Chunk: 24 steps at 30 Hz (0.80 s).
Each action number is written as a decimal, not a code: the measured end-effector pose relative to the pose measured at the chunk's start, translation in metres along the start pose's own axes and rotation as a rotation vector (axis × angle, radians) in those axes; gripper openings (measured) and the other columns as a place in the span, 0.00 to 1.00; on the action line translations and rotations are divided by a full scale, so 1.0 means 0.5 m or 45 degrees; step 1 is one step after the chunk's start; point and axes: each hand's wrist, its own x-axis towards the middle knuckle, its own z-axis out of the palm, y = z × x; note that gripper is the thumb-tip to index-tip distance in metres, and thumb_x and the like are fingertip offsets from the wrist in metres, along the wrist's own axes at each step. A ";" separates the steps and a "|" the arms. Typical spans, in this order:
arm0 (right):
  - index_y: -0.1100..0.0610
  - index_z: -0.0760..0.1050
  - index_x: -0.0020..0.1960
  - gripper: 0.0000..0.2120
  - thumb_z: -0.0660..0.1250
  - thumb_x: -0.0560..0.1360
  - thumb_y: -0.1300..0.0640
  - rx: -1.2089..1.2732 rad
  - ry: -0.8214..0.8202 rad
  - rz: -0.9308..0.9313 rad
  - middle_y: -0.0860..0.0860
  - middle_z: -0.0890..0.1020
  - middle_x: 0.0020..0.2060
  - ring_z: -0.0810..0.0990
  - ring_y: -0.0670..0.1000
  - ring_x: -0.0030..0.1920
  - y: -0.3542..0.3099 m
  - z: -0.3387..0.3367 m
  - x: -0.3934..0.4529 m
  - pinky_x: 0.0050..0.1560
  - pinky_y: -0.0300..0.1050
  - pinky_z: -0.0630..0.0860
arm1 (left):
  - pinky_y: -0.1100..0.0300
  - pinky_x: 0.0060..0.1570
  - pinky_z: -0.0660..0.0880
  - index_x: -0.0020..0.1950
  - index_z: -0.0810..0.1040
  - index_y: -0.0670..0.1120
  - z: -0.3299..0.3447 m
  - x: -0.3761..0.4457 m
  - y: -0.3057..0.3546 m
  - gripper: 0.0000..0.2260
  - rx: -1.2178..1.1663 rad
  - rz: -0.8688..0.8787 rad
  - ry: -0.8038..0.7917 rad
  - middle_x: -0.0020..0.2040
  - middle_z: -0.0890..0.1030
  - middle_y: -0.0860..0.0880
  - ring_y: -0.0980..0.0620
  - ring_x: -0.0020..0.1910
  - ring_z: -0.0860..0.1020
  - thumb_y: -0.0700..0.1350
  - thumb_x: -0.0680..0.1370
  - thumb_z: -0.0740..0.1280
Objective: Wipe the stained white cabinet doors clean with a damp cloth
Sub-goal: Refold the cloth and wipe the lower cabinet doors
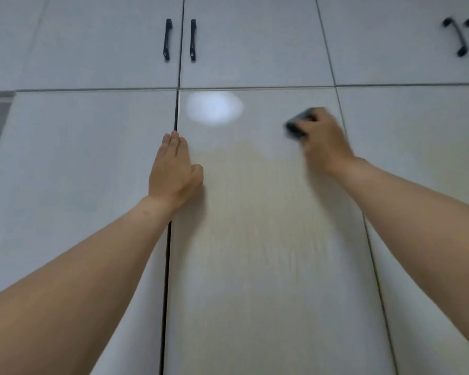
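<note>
A tall white cabinet door (268, 266) fills the middle of the head view. A yellowish streaky stain (266, 201) covers its centre, and its top strip looks whiter. My right hand (322, 139) presses a dark grey cloth (298, 125) against the door near its upper right corner; hand and cloth are motion-blurred. My left hand (175, 171) lies flat with fingers together on the door's left edge, over the dark gap between it and the neighbouring door (79, 185).
Upper cabinet doors carry two black vertical handles (168, 39) (192, 40), and more black handles (458, 36) sit at the top right. A light reflection (214, 106) glares near the door's top. Another white door (423, 158) stands to the right.
</note>
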 end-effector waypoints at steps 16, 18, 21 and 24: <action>0.54 0.74 0.67 0.18 0.63 0.78 0.63 0.017 -0.224 -0.670 0.53 0.73 0.62 0.71 0.57 0.63 -0.284 0.091 0.019 0.59 0.45 0.69 | 0.54 0.77 0.55 0.75 0.65 0.33 -0.003 -0.124 -0.068 0.31 0.159 0.183 0.066 0.76 0.65 0.35 0.39 0.76 0.64 0.46 0.76 0.48; 0.56 0.75 0.58 0.10 0.63 0.80 0.53 0.001 -0.120 -0.470 0.48 0.76 0.51 0.75 0.52 0.55 -0.287 0.089 0.082 0.46 0.35 0.69 | 0.57 0.77 0.51 0.76 0.63 0.34 0.003 -0.124 -0.079 0.33 0.153 0.208 0.054 0.78 0.63 0.37 0.41 0.78 0.60 0.47 0.74 0.45; 0.57 0.74 0.53 0.10 0.62 0.79 0.50 0.150 -0.036 -0.192 0.43 0.75 0.45 0.77 0.50 0.52 -0.348 0.112 0.124 0.39 0.33 0.67 | 0.59 0.77 0.47 0.78 0.61 0.36 0.009 -0.125 -0.086 0.35 0.108 0.213 0.069 0.79 0.60 0.39 0.43 0.79 0.57 0.47 0.73 0.44; 0.58 0.76 0.50 0.12 0.67 0.76 0.50 0.228 -0.091 -0.233 0.43 0.79 0.43 0.79 0.43 0.47 -0.415 0.125 0.063 0.42 0.32 0.71 | 0.62 0.76 0.47 0.77 0.63 0.35 0.004 -0.131 -0.089 0.32 0.016 0.220 0.109 0.78 0.62 0.39 0.42 0.78 0.59 0.44 0.73 0.47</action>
